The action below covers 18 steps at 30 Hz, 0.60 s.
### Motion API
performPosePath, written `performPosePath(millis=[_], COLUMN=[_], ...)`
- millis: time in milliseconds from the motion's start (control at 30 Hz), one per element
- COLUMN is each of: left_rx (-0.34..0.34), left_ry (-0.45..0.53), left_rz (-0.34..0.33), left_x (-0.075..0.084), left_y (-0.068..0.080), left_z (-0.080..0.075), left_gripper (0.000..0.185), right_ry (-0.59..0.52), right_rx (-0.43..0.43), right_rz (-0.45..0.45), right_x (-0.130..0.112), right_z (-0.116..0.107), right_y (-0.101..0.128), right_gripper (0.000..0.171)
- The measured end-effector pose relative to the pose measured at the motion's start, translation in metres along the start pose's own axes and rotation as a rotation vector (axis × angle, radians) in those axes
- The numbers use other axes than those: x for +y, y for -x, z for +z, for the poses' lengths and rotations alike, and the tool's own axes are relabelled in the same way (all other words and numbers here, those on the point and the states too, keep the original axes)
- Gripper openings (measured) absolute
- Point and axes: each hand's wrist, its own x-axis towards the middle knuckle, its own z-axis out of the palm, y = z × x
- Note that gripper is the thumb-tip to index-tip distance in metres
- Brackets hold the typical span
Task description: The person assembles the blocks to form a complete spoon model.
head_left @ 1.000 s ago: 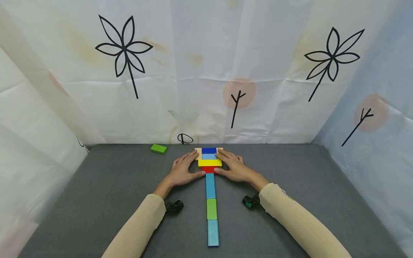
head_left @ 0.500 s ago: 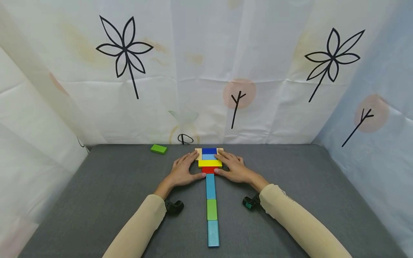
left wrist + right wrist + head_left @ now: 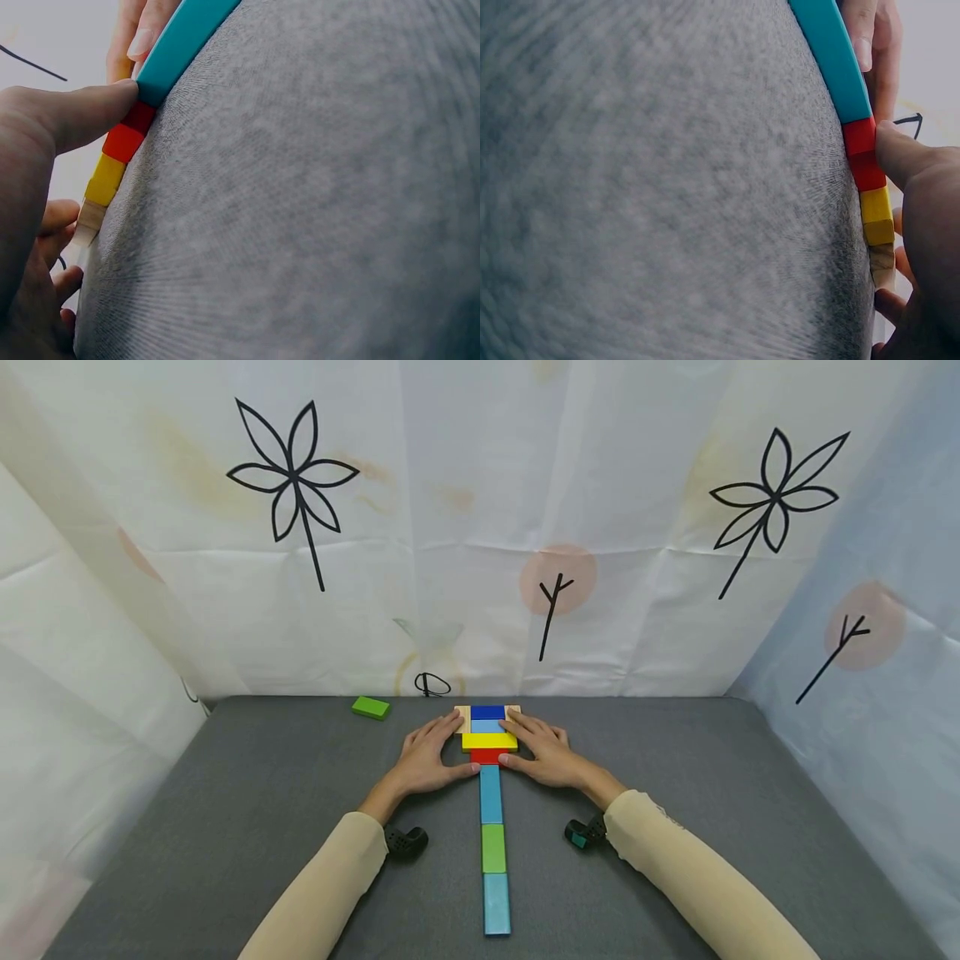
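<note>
Flat coloured blocks form a T-like row on the table. At the far end, a dark blue block [image 3: 487, 712] and a light blue block [image 3: 486, 727] lie between pale wooden blocks [image 3: 465, 720]. A yellow block [image 3: 489, 742] and a red block [image 3: 486, 757] follow, then a blue block [image 3: 491, 795] running toward me. My left hand [image 3: 422, 762] rests its fingertips on the left wooden block, thumb by the red-blue joint. My right hand [image 3: 551, 758] touches the right wooden block with its fingers and the red block [image 3: 864, 154] with its thumb. Both hands' fingers are extended.
Nearer me the row continues with a green block [image 3: 493, 848] and another blue block [image 3: 497, 903]. A loose green block [image 3: 371, 707] lies at the back left of the grey table [image 3: 285, 777]. A patterned white curtain [image 3: 465, 527] hangs behind.
</note>
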Motion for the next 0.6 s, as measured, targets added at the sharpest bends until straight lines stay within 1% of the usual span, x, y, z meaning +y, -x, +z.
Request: performPosePath(millis=[133,267,367,467,533,600], left_rx=[0.011,0.021,0.040,0.088,0.136,0.194], left_ry=[0.036,0.107,0.167,0.214,0.232,0.230], left_rz=[0.005,0.008,-0.006,-0.027,-0.042,-0.069], left_x=[0.000,-0.002,-0.006,-0.012,-0.019,-0.026], left_y=[0.001,0.003,0.005,0.008,0.010,0.013], left_z=[0.000,-0.003,-0.007,-0.014,-0.020,-0.026], left_gripper=[0.092,0.089,0.087,0.085,0.084,0.082], right_ry=[-0.003,-0.005,-0.007,-0.012,-0.017,-0.019], right_rx=[0.001,0.000,0.007,0.015,0.014,0.009], right_rz=[0.002,-0.005,-0.016,-0.028,-0.031,-0.031], right_x=[0.000,0.001,0.002,0.003,0.003,0.003], right_z=[0.001,0.002,0.002,0.002,0.001,0.001], right_y=[0.000,0.001,0.002,0.002,0.003,0.003], right_gripper=[0.065,0.065,0.064,0.064,0.065,0.065])
